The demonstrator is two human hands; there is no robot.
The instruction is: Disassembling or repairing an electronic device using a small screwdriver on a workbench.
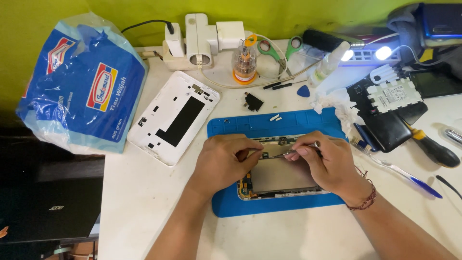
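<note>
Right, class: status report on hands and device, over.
Left hand steadies opened tablet on blue mat. Right hand pinches tweezers at its top edge. Nothing blocking.

Opened tablet point(279, 173), back cover removed, is laid flat on blue mat; internal metal plate & circuit board are exposed. Metal tweezers point(301, 150) are held over its top edge.

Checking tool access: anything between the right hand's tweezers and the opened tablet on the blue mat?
Nothing visible. The right hand holds the tweezers with their tip already down on the tablet near its top edge. The left hand rests on the tablet's left side, beside the tip rather than across it. The blue mat around it is bare there.
</note>
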